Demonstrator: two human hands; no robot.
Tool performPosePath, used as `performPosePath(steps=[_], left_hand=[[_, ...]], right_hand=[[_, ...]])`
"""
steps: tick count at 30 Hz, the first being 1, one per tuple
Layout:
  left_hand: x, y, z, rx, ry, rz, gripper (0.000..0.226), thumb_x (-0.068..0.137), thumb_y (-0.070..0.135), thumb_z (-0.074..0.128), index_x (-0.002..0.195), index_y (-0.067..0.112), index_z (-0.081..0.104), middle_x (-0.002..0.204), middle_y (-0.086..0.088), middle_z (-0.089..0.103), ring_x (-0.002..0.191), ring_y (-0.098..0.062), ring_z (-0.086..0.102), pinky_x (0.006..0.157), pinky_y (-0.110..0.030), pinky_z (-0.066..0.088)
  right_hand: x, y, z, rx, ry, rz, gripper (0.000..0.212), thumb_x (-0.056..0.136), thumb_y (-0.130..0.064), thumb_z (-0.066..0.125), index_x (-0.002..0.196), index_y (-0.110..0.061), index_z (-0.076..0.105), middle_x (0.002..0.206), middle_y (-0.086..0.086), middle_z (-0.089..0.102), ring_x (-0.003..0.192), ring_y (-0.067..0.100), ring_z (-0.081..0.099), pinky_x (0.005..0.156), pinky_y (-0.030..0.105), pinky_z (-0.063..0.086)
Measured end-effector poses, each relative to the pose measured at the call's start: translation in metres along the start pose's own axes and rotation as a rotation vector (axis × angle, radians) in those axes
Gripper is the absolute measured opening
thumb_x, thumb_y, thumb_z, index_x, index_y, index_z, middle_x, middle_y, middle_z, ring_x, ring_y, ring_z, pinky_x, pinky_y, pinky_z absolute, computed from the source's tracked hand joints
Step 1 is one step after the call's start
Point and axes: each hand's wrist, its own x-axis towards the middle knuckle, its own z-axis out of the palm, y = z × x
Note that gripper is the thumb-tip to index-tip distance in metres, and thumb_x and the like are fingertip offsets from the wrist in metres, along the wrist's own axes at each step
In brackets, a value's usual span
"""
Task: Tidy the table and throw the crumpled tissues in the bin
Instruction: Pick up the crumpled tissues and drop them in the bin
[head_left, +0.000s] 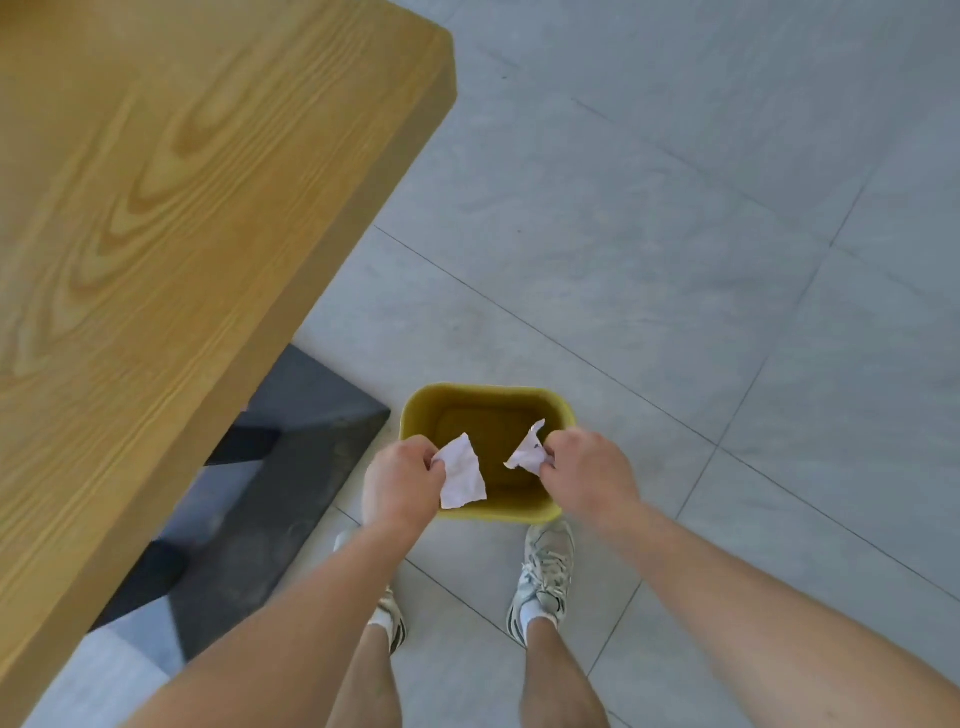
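A small yellow bin (415, 410) stands on the floor just in front of my feet, its inside dark and bare where it shows. My left hand (397, 480) pinches a white crumpled tissue (461, 475) above the bin's left side. My right hand (589, 470) pinches a second, smaller white tissue (527, 452) above the bin's right side. Both tissues hang over the bin's opening.
The wooden table (171, 218) fills the left of the view, its corner at the top middle. Under it stands a dark table leg base (291, 467) close to the bin's left. Grey tiled floor (675, 234) spreads to the right. My shoes (543, 577) are behind the bin.
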Motion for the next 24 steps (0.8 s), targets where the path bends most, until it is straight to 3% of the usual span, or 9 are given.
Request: performPosePath(steps=[9,12,14,16,20,24], left_hand=[[0.050,-0.032,0.074,0.049,-0.034,-0.039,0.017,0.095,0.020,0.057,0.083,0.025,0.066,0.071,0.009,0.062,0.065,-0.010,0.058,0.055,-0.018,0.047],[0.057,-0.036,0.083,0.072,-0.039,-0.047,0.016,0.096,0.024,0.059,0.108,0.023,0.068,0.088,0.009,0.063,0.071,-0.008,0.057,0.062,-0.018,0.047],[0.058,-0.038,0.085,0.095,-0.053,-0.039,0.036,0.096,0.028,0.060,0.131,0.024,0.057,0.108,0.004,0.059,0.084,-0.008,0.053,0.073,-0.024,0.050],[0.058,-0.039,0.083,0.120,-0.073,-0.028,0.045,0.097,0.030,0.057,0.141,0.025,0.046,0.116,0.002,0.053,0.090,-0.011,0.052,0.074,-0.027,0.051],[0.057,-0.036,0.079,0.229,-0.103,0.050,0.045,0.098,0.030,0.050,0.142,0.026,0.041,0.117,0.002,0.050,0.091,-0.012,0.050,0.068,-0.024,0.048],[0.054,-0.029,0.069,0.334,-0.081,0.155,0.040,0.096,0.029,0.047,0.136,0.025,0.044,0.103,0.004,0.047,0.088,-0.014,0.050,0.073,-0.027,0.049]], right_hand=[[0.041,0.029,0.072,-0.075,-0.128,0.078,0.016,0.098,-0.023,0.046,0.097,-0.012,0.058,0.100,0.006,0.057,0.082,0.023,0.047,0.064,0.032,0.034],[0.048,0.030,0.083,-0.075,-0.117,0.074,0.024,0.100,-0.029,0.045,0.103,-0.011,0.060,0.103,0.007,0.055,0.094,0.026,0.055,0.067,0.033,0.037],[0.051,0.030,0.086,-0.050,-0.101,0.086,0.028,0.100,-0.033,0.048,0.108,-0.011,0.062,0.105,0.006,0.055,0.099,0.026,0.055,0.070,0.036,0.044],[0.052,0.029,0.086,-0.025,-0.091,0.093,0.030,0.099,-0.034,0.053,0.120,-0.015,0.061,0.109,0.005,0.057,0.104,0.026,0.056,0.076,0.039,0.051],[0.052,0.026,0.077,-0.010,-0.093,0.094,0.028,0.098,-0.031,0.053,0.122,-0.017,0.059,0.114,0.004,0.057,0.109,0.027,0.054,0.083,0.040,0.051],[0.051,0.015,0.065,-0.012,-0.088,0.073,0.025,0.097,-0.031,0.052,0.117,-0.017,0.059,0.111,0.004,0.056,0.105,0.027,0.054,0.083,0.042,0.052]])
